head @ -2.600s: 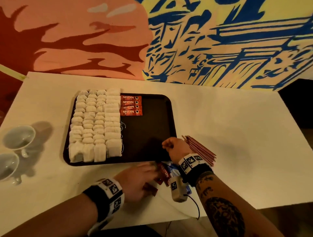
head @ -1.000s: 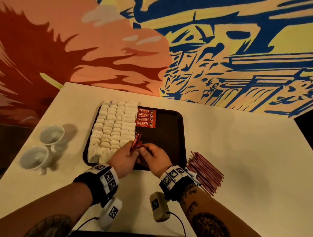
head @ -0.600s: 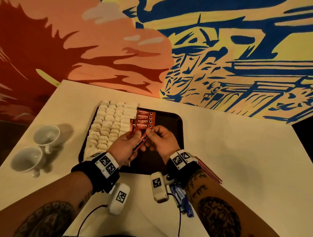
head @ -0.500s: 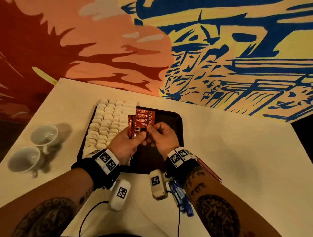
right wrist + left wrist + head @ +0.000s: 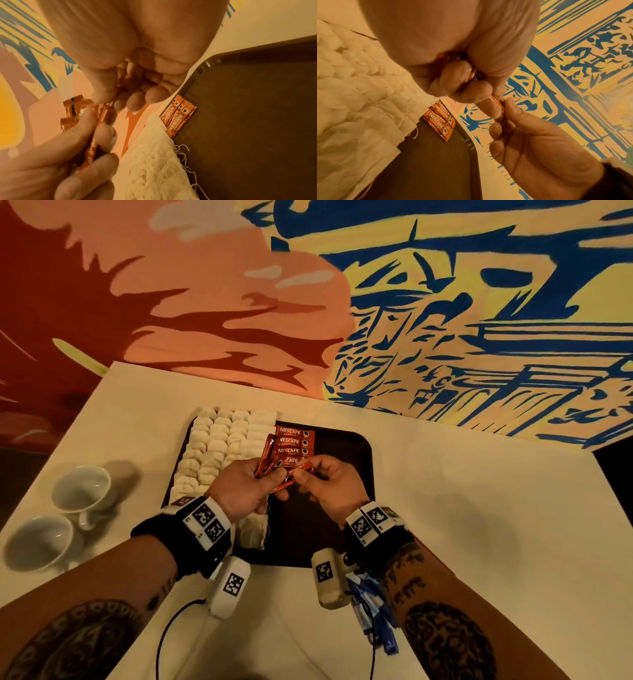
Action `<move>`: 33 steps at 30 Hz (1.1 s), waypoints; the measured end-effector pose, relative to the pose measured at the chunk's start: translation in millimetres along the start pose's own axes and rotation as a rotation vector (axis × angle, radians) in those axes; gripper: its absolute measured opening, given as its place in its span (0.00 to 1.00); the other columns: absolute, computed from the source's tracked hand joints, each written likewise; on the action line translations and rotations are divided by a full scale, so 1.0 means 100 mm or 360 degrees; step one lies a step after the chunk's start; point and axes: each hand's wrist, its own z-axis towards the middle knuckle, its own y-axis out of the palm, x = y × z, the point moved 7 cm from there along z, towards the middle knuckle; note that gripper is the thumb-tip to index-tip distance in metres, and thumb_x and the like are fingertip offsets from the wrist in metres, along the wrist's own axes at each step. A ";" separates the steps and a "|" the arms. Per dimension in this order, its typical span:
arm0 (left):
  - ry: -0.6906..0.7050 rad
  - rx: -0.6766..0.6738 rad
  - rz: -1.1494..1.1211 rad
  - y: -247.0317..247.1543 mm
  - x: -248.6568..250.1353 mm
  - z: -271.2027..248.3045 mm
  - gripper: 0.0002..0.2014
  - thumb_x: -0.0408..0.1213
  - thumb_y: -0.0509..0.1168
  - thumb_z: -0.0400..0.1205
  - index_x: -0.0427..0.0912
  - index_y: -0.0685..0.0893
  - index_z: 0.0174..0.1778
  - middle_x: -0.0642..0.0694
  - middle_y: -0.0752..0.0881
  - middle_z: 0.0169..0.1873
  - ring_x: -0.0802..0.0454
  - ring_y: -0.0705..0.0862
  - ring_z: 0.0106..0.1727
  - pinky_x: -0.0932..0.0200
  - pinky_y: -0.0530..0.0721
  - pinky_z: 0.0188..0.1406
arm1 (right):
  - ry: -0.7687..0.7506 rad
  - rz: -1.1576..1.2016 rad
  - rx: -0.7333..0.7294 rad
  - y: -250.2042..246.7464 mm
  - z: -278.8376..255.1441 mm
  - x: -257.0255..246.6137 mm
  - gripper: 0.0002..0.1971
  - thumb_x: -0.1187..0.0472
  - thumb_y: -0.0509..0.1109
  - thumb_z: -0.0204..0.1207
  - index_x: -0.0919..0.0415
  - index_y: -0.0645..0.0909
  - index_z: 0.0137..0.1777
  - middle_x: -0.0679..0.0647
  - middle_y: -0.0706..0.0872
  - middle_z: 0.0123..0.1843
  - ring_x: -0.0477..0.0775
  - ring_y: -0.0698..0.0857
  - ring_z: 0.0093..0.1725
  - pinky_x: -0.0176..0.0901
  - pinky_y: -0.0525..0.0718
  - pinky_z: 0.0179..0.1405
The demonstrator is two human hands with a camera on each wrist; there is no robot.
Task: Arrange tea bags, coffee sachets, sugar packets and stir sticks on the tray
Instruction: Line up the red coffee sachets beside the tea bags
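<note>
A dark tray (image 5: 356,453) lies on the white table, its left part packed with rows of white tea bags (image 5: 219,446). Several red coffee sachets (image 5: 293,441) lie in a column beside them at the tray's far edge. Above the tray my left hand (image 5: 246,487) grips a small bunch of red coffee sachets (image 5: 269,458). My right hand (image 5: 329,481) pinches the end of one sachet (image 5: 299,469) from that bunch. The right wrist view shows the held sachets (image 5: 77,111) between both hands, and the left wrist view shows the pinched sachet (image 5: 496,102).
Two white cups (image 5: 80,491) stand on the table at the left. Blue sugar packets (image 5: 373,607) lie near the front edge under my right forearm. The right half of the tray is bare dark surface. A painted wall rises behind the table.
Both hands came up from the table's front edge with a bunch of sachets and moved over the tray toward the laid column. My right hand now pinches one sachet.
</note>
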 end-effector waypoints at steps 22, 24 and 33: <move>0.0087 0.0187 -0.0248 -0.09 -0.02 0.03 0.09 0.28 0.70 0.82 0.46 0.90 0.52 0.53 0.92 0.43 0.63 0.90 0.40 0.74 0.82 0.42 | -0.0127 0.0017 -0.0031 -0.32 -0.06 0.09 0.17 0.73 0.67 0.81 0.49 0.85 0.55 0.49 0.91 0.54 0.51 0.90 0.53 0.49 0.89 0.51; 0.0088 0.0185 -0.0101 -0.09 -0.07 0.06 0.08 0.32 0.72 0.81 0.52 0.90 0.48 0.56 0.92 0.41 0.66 0.89 0.42 0.74 0.81 0.45 | 0.0011 0.0130 -0.0030 -0.26 -0.10 0.12 0.11 0.66 0.69 0.83 0.50 0.83 0.59 0.51 0.91 0.53 0.54 0.91 0.50 0.51 0.90 0.48; -0.0054 0.0172 0.0294 -0.12 -0.43 0.00 0.04 0.42 0.69 0.83 0.55 0.89 0.47 0.58 0.92 0.36 0.75 0.86 0.39 0.65 0.76 0.47 | 0.0179 -0.0081 0.0074 0.04 -0.07 0.56 0.08 0.63 0.78 0.77 0.47 0.89 0.44 0.51 0.93 0.39 0.46 0.88 0.35 0.42 0.89 0.44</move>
